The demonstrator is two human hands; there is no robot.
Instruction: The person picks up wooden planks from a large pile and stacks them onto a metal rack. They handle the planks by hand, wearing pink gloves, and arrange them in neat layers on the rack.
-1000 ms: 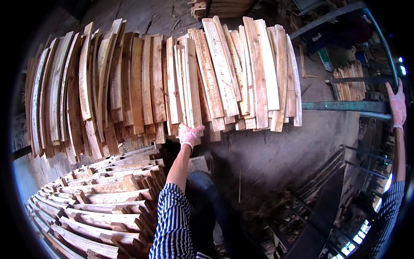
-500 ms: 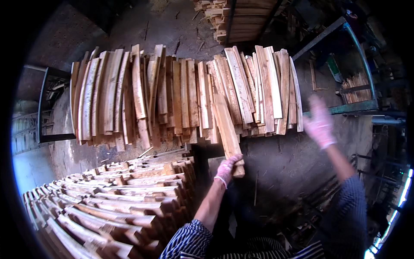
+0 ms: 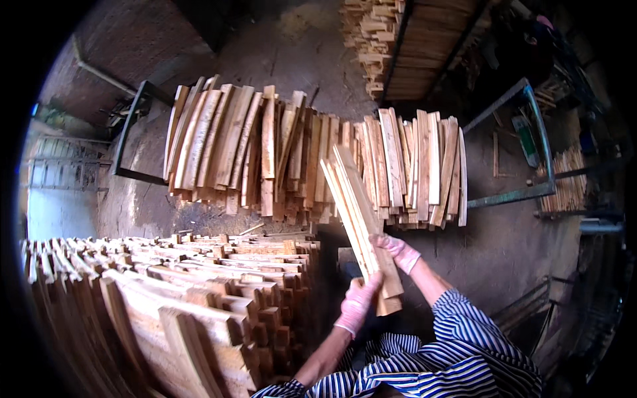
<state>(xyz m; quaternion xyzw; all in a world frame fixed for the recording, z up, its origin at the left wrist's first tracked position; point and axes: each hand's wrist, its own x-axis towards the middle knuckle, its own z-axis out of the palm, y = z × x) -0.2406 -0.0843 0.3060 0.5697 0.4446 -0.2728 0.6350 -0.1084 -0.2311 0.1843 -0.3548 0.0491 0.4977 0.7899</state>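
Head view: both hands' fingers wrapped round wooden slat bundle (image 3: 358, 219), left hand (image 3: 358, 302) below, right hand (image 3: 397, 251) above.

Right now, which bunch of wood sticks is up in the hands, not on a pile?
The small bundle of slats, gripped by left hand and right hand. The leaning row and stacked pile sit untouched.

Pink gloves covered both the left hand (image 3: 357, 304) and right hand (image 3: 397, 251), and the sleeves (image 3: 458, 345) were blue-and-white striped. The held wood slats (image 3: 358, 219) looked pale tan, the leaning slat row (image 3: 298, 152) ran light to reddish brown, and the metal frame (image 3: 517, 152) was dull teal.
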